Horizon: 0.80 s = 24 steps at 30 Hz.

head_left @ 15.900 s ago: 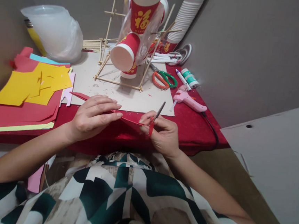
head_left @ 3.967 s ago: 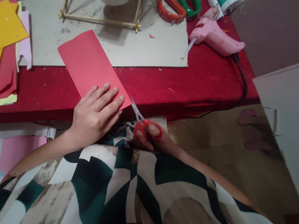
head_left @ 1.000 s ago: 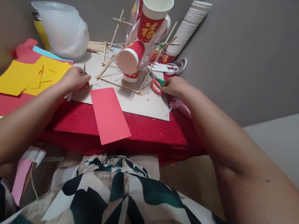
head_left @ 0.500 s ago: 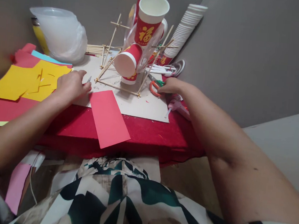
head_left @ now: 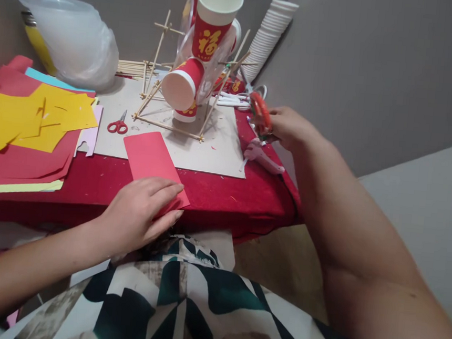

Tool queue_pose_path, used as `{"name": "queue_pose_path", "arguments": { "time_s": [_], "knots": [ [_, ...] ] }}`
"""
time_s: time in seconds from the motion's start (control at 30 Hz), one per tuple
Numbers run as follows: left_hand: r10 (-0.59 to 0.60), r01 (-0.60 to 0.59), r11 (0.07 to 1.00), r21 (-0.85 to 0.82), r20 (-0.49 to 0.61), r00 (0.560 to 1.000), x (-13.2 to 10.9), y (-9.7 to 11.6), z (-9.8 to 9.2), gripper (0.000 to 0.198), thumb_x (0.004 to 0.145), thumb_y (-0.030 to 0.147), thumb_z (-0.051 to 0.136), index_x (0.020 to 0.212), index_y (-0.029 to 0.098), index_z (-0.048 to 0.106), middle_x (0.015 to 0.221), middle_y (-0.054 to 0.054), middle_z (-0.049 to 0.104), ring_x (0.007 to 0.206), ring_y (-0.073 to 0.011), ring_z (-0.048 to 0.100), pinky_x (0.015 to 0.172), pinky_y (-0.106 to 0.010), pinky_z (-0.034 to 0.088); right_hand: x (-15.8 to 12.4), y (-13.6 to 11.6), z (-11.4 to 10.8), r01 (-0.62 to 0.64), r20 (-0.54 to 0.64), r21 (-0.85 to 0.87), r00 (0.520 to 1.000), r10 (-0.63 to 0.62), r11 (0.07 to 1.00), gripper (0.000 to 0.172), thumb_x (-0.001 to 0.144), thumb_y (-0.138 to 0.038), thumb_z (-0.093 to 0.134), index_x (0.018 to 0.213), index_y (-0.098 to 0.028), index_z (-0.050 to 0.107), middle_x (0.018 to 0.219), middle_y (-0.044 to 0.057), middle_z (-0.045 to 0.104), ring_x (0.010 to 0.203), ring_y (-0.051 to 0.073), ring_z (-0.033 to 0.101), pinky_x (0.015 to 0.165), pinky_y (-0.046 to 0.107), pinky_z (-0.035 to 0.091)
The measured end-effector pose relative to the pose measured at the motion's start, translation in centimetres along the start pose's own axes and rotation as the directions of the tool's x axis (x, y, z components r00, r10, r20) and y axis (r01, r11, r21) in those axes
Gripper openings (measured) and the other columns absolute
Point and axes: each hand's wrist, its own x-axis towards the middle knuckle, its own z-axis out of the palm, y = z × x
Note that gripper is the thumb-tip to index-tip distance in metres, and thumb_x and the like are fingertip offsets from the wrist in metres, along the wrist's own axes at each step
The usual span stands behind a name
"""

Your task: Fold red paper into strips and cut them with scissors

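Note:
My left hand (head_left: 141, 212) pinches the near end of a red paper strip (head_left: 150, 158) that lies over the front edge of the red-covered table (head_left: 224, 193). My right hand (head_left: 289, 126) is lifted above the table's right side and grips large scissors with orange and green handles (head_left: 260, 114). Small red-handled scissors (head_left: 118, 124) lie loose on the grey cardboard sheet (head_left: 215, 150), to the left of a stick frame carrying red paper cups (head_left: 194, 61).
A pink glue gun (head_left: 261, 155) lies by the cardboard's right edge. Yellow, red and pink paper sheets (head_left: 27, 126) are piled at the left. A plastic bag (head_left: 69, 39) and a stack of white cups (head_left: 267, 33) stand at the back against the grey wall.
My left hand let go of the small red scissors on the cardboard and came back to the red paper strip. My right hand picked up the large orange and green scissors.

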Motion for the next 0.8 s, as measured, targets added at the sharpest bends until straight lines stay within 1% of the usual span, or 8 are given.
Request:
{"name": "queue_pose_path", "arguments": {
  "time_s": [0.07, 0.13, 0.23, 0.3, 0.4, 0.5, 0.6, 0.8],
  "knots": [
    [-0.007, 0.006, 0.999, -0.051, -0.032, 0.999, 0.1, 0.3, -0.2, 0.031, 0.098, 0.027, 0.061, 0.120, 0.007, 0.069, 0.111, -0.018, 0.078, 0.099, -0.0300, 0.076, 0.084, -0.044, 0.063, -2.7, 0.1, -0.1, 0.116, 0.053, 0.366, 0.988, -0.146, 0.923, 0.025, 0.085, -0.023, 0.068, 0.063, -0.020, 0.059, 0.057, 0.001, 0.060, 0.047, 0.006, 0.052, 0.043, 0.023, 0.035],
    [-0.017, 0.008, 0.991, -0.136, -0.065, 0.998, 0.2, 0.7, -0.3, 0.029, 0.097, 0.026, 0.063, 0.119, 0.007, 0.069, 0.108, -0.017, 0.079, 0.097, -0.0279, 0.076, 0.084, -0.040, 0.063, -6.0, 0.2, 0.3, 0.177, 0.074, 0.515, 0.966, -0.250, 0.839, 0.013, 0.074, -0.027, 0.077, 0.079, -0.020, 0.067, 0.077, 0.003, 0.073, 0.062, 0.011, 0.065, 0.053, 0.023, 0.050],
    [-0.088, 0.050, 0.936, -0.348, -0.093, 0.992, 0.5, 1.6, -0.3, 0.028, 0.094, 0.023, 0.067, 0.116, 0.007, 0.072, 0.103, -0.015, 0.080, 0.093, -0.0228, 0.077, 0.084, -0.032, 0.062, -11.3, 0.8, 1.8, 0.157, 0.159, 0.767, 0.893, -0.421, 0.623, 0.034, 0.070, -0.023, 0.078, 0.102, -0.018, 0.072, 0.077, 0.001, 0.074, 0.054, 0.011, 0.063, 0.052, 0.024, 0.054],
    [-0.223, 0.177, 0.823, -0.539, -0.020, 0.975, 0.9, 2.5, -0.2, 0.027, 0.093, 0.025, 0.069, 0.114, 0.008, 0.074, 0.101, -0.012, 0.081, 0.091, -0.0195, 0.077, 0.084, -0.028, 0.061, -14.4, 1.5, 3.4, 0.104, 0.207, 0.857, 0.828, -0.521, 0.505, 0.033, 0.076, -0.028, 0.076, 0.107, -0.018, 0.071, 0.065, -0.003, 0.066, 0.046, 0.009, 0.057, 0.045, 0.022, 0.049],
    [-0.414, 0.442, 0.479, -0.758, 0.249, 0.876, 1.8, 3.6, 0.2, 0.032, 0.092, 0.031, 0.072, 0.117, 0.012, 0.074, 0.102, -0.009, 0.081, 0.091, -0.0173, 0.077, 0.084, -0.025, 0.061, -17.7, 2.6, 6.0, -0.029, 0.312, 0.908, 0.714, -0.627, 0.419, 0.036, 0.089, -0.048, 0.068, 0.112, -0.020, 0.068, 0.060, -0.005, 0.059, 0.040, 0.009, 0.051, 0.041, 0.023, 0.045],
    [-0.388, 0.584, 0.124, -0.802, 0.503, 0.772, 2.5, 4.5, 1.2, 0.039, 0.089, 0.036, 0.075, 0.121, 0.014, 0.072, 0.098, -0.007, 0.081, 0.083, -0.0144, 0.076, 0.076, -0.021, 0.060, -19.6, 3.0, 7.8, -0.089, 0.330, 0.913, 0.733, -0.594, 0.399, 0.040, 0.090, -0.055, 0.066, 0.107, -0.020, 0.068, 0.070, -0.001, 0.064, 0.052, 0.012, 0.059, 0.048, 0.024, 0.050],
    [-0.199, 0.690, -0.104, -0.717, 0.694, 0.691, 2.5, 5.1, 2.4, 0.037, 0.087, 0.044, 0.078, 0.110, 0.015, 0.075, 0.092, -0.007, 0.080, 0.074, -0.0129, 0.075, 0.067, -0.019, 0.059, -20.4, 2.6, 8.4, -0.075, 0.287, 0.918, 0.802, -0.523, 0.389, 0.033, 0.084, -0.048, 0.075, 0.098, -0.019, 0.070, 0.072, 0.000, 0.064, 0.059, 0.012, 0.059, 0.050, 0.022, 0.048],
    [0.005, 0.763, -0.242, -0.600, 0.785, 0.619, 2.4, 6.0, 3.1, 0.034, 0.083, 0.046, 0.082, 0.086, 0.013, 0.078, 0.077, -0.006, 0.078, 0.062, -0.0108, 0.073, 0.062, -0.017, 0.058, -20.4, 2.5, 8.4, 0.055, 0.123, 0.931, 0.882, -0.454, 0.360, 0.023, 0.080, -0.038, 0.078, 0.087, -0.017, 0.070, 0.058, -0.006, 0.051, 0.049, 0.007, 0.042, 0.045, 0.019, 0.036]
  ]
}}
